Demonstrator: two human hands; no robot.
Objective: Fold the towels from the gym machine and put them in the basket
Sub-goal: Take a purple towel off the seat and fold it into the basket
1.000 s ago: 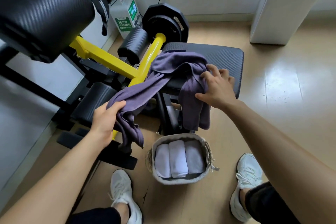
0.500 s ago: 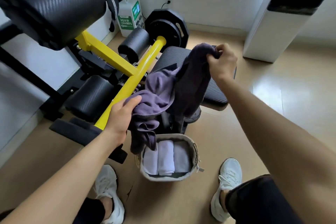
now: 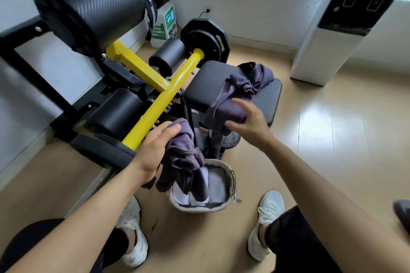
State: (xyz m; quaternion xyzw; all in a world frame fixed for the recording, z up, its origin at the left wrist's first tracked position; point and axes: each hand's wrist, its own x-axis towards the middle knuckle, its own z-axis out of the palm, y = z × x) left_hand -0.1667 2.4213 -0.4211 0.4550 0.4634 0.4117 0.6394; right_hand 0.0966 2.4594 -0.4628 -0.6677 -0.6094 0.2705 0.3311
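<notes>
A purple-grey towel lies crumpled across the black padded seat of the gym machine, one end hanging off the front edge. My right hand hovers at that hanging end with fingers spread, blurred, not gripping it. My left hand is shut on the towel's other end, which droops over the grey fabric basket on the floor. Inside the basket lie rolled light-coloured towels, partly hidden by the hanging cloth.
The machine's yellow bar and black roller pads stand left of my hands. A weight plate sits behind the seat. A white cabinet stands at the right wall. My white shoes flank the basket on the wooden floor.
My right hand has let go of the towel end it held up; that end now lies on the seat. The right hand came down toward the seat's front edge. My left hand dropped lower over the basket.
</notes>
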